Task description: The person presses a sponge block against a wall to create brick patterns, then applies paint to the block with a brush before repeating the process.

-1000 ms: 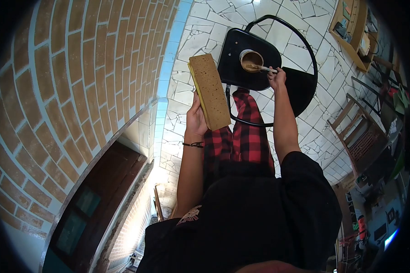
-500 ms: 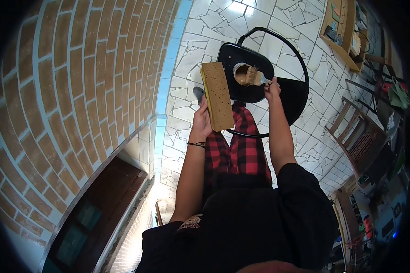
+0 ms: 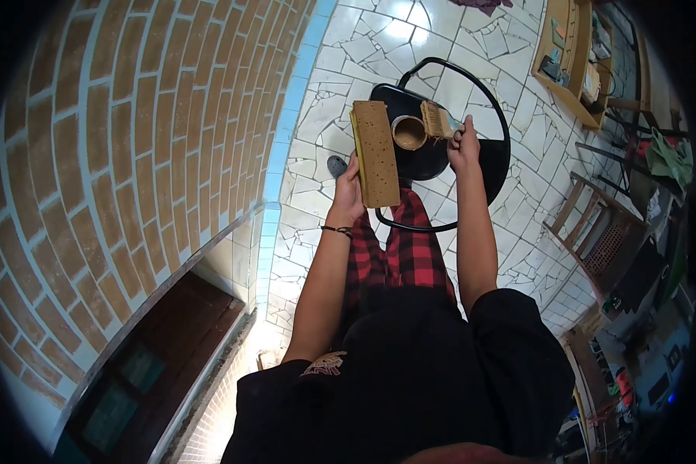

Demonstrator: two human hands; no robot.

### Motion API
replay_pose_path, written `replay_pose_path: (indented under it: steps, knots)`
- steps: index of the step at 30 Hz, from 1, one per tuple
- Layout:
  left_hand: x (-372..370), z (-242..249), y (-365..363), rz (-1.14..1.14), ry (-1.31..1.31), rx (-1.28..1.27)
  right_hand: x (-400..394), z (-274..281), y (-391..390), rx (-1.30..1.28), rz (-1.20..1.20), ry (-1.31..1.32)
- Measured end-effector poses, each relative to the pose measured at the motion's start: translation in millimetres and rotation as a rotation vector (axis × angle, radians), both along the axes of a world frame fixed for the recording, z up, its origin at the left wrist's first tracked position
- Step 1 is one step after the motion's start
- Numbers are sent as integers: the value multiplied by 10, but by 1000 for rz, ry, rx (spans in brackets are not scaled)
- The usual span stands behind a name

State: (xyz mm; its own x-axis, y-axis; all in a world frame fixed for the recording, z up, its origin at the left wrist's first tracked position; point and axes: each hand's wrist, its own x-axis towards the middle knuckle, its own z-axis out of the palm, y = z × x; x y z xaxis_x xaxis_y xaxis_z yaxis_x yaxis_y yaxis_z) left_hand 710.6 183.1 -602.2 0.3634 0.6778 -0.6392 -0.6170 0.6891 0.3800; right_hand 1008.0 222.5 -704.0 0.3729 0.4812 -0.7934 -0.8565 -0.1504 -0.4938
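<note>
My left hand [image 3: 349,192] holds a long brown block [image 3: 376,153] with a yellow edge by its lower left side, its speckled broad face turned up. My right hand [image 3: 464,147] is closed on the handle of a wide paintbrush [image 3: 438,121]. The brush's bristles lie just right of a round container [image 3: 408,133] with brown liquid inside. That container rests on a black chair seat [image 3: 429,166]. Between block and brush, the container's opening is in full view.
A wall with a painted brick pattern [image 3: 147,139] rises at the left. The chair's black curved rail [image 3: 496,97] loops over the pale stone floor [image 3: 340,85]. At the right are a wooden chair [image 3: 595,224] and a wooden shelf [image 3: 568,69].
The brush has shifted from over the container's opening to its right side, its bristles now turned differently. The block has moved slightly right and up in the view, which has shifted too.
</note>
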Motion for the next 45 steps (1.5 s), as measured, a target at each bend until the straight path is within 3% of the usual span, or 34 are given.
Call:
replay_pose_path:
  steps: [7,11,20,27,33,34,39,45]
  knots:
    - [146,937,-271,55,50,96,-377,2217,340,416,105,-320]
    - [139,1391,-443,108,-4,148,-667,3022,343,548,100,-479]
    - [-157,2192,-768,254,6,257,-1431,3482,101,644,123,-614]
    - [-759,2357,-1372,155,-11,406,-1994,3676,-39,688,87,-825]
    - [-1387,2359,-2077,256,62,511,-2816,4093,-315,749,152,-823]
    - [-1490,2407,-2193,303,87,500,-2982,4080,-281,817,92,-935]
    - [-2059,2462,-2728,444,55,541,-3747,4284,-750,843,193,-528]
    - [-2759,2097,-3232,866,-82,468,-4461,4260,-1790,867,579,-258]
